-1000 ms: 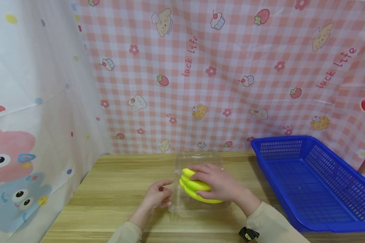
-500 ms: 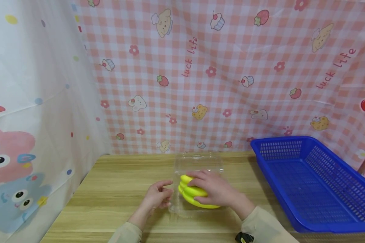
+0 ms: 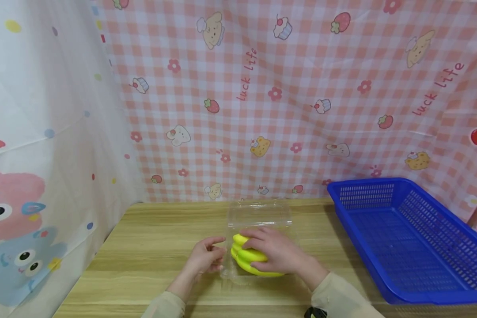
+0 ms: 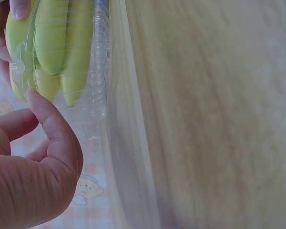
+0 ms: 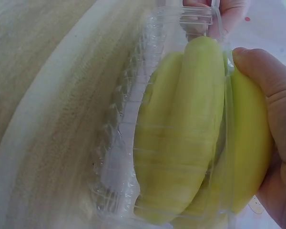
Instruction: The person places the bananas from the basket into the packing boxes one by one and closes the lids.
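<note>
A bunch of bright yellow bananas (image 3: 258,264) lies within the clear plastic box (image 3: 258,212), whose hinged lid stands raised at the back. From above, my right hand (image 3: 276,249) grips the bunch, thumb on the near side and fingers over the far side. In the right wrist view the lower bananas (image 5: 176,138) show through the box wall, while the thumb presses on the uppermost one above the rim. My left hand (image 3: 207,256) holds the box at its left edge. The left wrist view shows a curled fingertip (image 4: 34,95) right at the plastic rim.
A large blue plastic basket (image 3: 405,247) stands on the right of the wooden table (image 3: 155,238). Behind hangs a pink checked cloth (image 3: 238,110), with a white printed cloth (image 3: 63,132) on the left. A black object (image 3: 316,312) shows by the right sleeve.
My right hand has moved the bananas toward me and lower into the box, and slightly left. The lid has tilted a little; my left hand has stayed at the box edge.
</note>
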Demonstrator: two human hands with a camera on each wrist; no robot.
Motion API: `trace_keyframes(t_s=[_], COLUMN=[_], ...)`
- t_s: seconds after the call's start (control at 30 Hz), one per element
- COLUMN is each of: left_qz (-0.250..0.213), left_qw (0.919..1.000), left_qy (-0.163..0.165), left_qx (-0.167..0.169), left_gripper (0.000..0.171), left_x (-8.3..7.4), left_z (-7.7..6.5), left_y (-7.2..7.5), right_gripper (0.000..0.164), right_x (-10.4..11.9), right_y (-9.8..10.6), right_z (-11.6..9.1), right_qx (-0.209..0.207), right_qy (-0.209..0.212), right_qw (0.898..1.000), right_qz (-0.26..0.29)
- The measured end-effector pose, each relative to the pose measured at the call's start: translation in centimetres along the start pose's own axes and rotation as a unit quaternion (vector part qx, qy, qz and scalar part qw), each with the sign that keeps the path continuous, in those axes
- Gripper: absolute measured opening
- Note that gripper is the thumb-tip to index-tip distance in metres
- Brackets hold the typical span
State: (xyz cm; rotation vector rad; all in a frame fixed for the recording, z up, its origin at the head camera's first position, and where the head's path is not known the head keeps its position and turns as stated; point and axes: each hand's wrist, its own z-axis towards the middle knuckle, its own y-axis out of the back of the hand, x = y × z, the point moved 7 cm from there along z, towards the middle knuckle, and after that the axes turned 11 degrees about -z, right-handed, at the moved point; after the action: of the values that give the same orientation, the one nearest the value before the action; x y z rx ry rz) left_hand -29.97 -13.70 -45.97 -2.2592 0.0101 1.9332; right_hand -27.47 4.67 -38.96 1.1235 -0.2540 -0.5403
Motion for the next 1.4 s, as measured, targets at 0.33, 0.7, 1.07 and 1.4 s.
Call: trace_keyframes(t_s=[0.33, 0.7, 1.07, 1.4], left_qz=[-0.001, -0.01, 0.006, 0.01], left_qw=[1.0, 1.0, 1.0, 0.9999], left_qy=[0.003, -0.002, -0.002, -0.001], left_qx=[-0.003, -0.001, -0.006, -0.002], left_gripper=[0.048, 0.048, 0.048, 0.048], left_x=[0.3, 0.0, -0.1, -0.2], left_z=[0.2, 0.0, -0.1, -0.2], left_y=[0.1, -0.1, 0.0, -0.1], right_gripper=[0.037, 0.037, 0.036, 0.039], right_x=[-0.1, -0.1, -0.5, -0.4], right_y=[-0.9, -1.0, -1.4, -0.9], right_z=[-0.1, 0.0, 0.0, -0.3], right_qx=[0.015, 0.029, 0.045, 0.028], right_qy=[-0.006, -0.012, -0.03, -0.03], right_qw=[1.0, 0.999, 0.998, 0.999], right_qz=[0.0, 0.008, 0.025, 0.028])
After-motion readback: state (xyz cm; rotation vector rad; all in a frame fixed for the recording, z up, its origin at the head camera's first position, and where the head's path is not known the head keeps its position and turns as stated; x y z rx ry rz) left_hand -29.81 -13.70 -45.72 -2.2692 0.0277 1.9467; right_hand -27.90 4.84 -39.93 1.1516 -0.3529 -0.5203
